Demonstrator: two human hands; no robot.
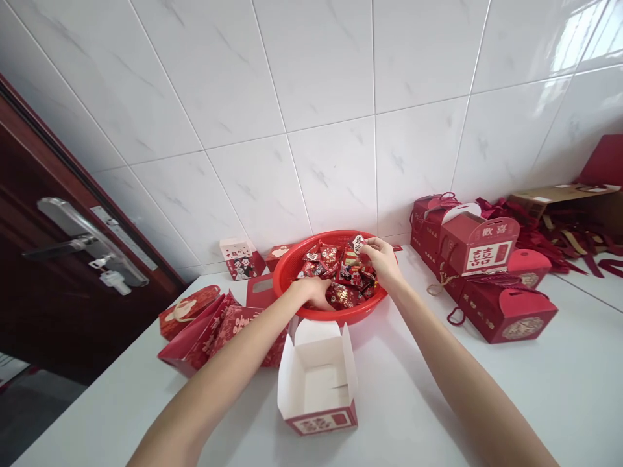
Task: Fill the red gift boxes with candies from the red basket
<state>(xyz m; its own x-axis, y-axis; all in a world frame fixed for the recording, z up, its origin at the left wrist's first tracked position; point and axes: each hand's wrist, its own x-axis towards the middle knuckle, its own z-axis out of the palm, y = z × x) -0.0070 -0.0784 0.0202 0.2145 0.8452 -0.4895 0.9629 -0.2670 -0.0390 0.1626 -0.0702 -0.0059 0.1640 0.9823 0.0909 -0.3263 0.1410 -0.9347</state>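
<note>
A red plastic basket [283, 272] full of small red wrapped packets [331, 254] stands near the wall. My left hand [315, 290] reaches in over the near left rim, thumb and fingers closed about a red packet [344, 295] with gold print; some fingertips are hidden. At the right side of the basket, my right hand [382, 258] pinches a small packet [359, 243] with a white, black-lettered face. In front of the basket, an uncovered gift box [318, 379] stands with its flaps up. It has a white inside and a red printed front.
Red gift bags [195, 340] lie left of the basket, beside a small printed box [241, 259]. On the right, several red handled boxes [509, 308] are stacked. Beyond them, dark red ribbons [516, 224] lie near a cardboard box [559, 194]. A tiled wall [331, 175] closes the back; a door [58, 272] is at left.
</note>
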